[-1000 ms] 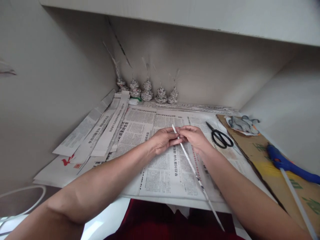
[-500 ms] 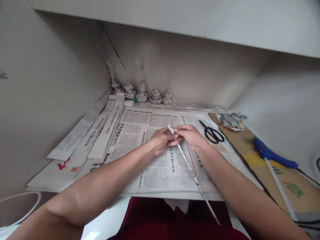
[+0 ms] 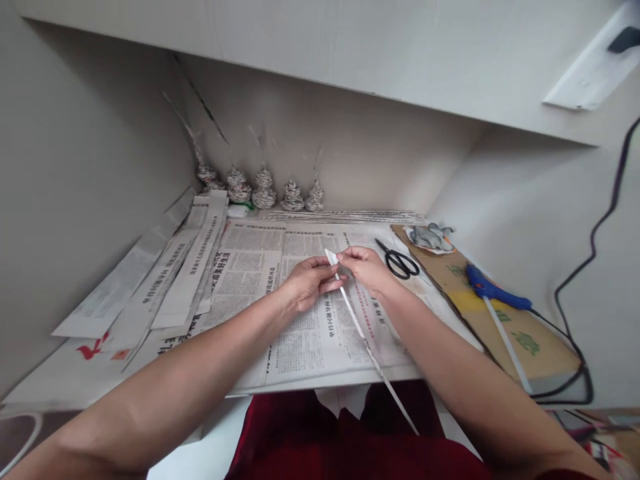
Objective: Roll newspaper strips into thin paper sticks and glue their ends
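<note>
While the left hand (image 3: 313, 279) pinches a paper tube (image 3: 361, 333) near its top, the right hand (image 3: 364, 268) grips its flared tip.
The tube slants from red clothing (image 3: 285, 433) over newspaper (image 3: 300, 350); black scissors (image 3: 390, 251) lie nearby, woven paper gourds (image 3: 264, 195) farther back.

“美好生活” on newspaper (image 3: 247, 277)

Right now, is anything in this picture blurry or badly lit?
Head view, middle: small print on the flat white newspaper looks soft; head view: shade dims the grey wall beneath the white overhanging panel; head view, bottom: a pale surface looks bright.
</note>
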`<state>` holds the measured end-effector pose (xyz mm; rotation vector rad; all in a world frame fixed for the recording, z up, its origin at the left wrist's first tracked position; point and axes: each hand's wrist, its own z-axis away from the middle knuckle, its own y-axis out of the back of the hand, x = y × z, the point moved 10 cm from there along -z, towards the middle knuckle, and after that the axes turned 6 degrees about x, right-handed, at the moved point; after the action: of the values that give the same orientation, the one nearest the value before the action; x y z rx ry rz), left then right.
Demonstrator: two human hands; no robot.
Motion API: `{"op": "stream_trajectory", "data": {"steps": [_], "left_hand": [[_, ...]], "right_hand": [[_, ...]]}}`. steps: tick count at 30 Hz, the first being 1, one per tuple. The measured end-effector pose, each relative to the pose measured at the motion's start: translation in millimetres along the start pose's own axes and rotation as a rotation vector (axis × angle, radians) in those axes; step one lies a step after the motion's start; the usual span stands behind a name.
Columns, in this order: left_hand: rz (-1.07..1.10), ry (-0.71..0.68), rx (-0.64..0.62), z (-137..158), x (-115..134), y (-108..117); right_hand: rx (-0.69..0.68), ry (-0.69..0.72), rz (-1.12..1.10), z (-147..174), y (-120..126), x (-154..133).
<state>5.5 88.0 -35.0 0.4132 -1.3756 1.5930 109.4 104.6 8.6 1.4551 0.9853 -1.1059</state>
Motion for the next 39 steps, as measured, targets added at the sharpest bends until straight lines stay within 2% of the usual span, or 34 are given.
{"op": "stream_trajectory", "data": {"steps": [6,9,11,13,15,17,19,20,21,24,27,32,34,37,39], "left_hand": [[-0.034,0.007,-0.021,0.6,-2.5,-0.8],[-0.05,0.021,-0.029,2.4,-3.5,-2.4],[-0.056,0.026,-0.019,3.7,-3.4,-2.7],[-0.055,0.026,-0.002,4.8,-2.9,-2.3],[-0.05,0.022,0.012,5.5,-2.3,-1.9],[-0.048,0.022,0.008,6.1,-2.3,-3.0],[-0.044,0.025,0.003,6.5,-2.6,-3.9],[-0.041,0.028,0.003,6.6,-3.0,-3.9],[-0.036,0.03,0.005,6.6,-3.3,-3.8],[-0.028,0.021,-0.005,6.2,-3.0,-4.6],[-0.028,0.004,-0.017,6.2,-1.2,-5.6],[-0.019,0.009,0.02,7.2,-0.8,-3.3],[-0.015,0.006,0.02,7.2,-0.8,-3.6],[-0.003,0.001,0.01,6.9,-0.8,-4.6],[0.006,0.008,0.016,7.4,-1.7,-4.2]], "right_hand": [[-0.02,0.079,0.035,8.0,4.0,-1.4],[0.011,0.192,0.232,18.9,33.8,-12.2],[0.106,0.288,0.428,28.5,77.2,-21.3],[0.281,0.293,0.639,38.7,141.7,-22.1],[0.383,0.207,0.948,47.6,207.5,-10.6],[0.426,0.056,1.249,56.3,269.1,9.9],[0.404,-0.095,1.475,65.2,315.7,33.3],[0.356,-0.139,1.54,68.4,329.1,44.8],[0.309,-0.11,1.584,70.1,333.6,51.1],[0.31,-0.108,1.647,73.7,339.1,59.9],[0.298,-0.135,1.649,69.8,330.8,63.0],[0.267,-0.06,1.607,62.1,316.0,56.3],[0.299,-0.083,1.516,64.8,313.1,50.6],[0.378,-0.155,1.204,75.6,299.6,38.7],[0.38,-0.116,0.948,82.6,273.6,25.8]]}}
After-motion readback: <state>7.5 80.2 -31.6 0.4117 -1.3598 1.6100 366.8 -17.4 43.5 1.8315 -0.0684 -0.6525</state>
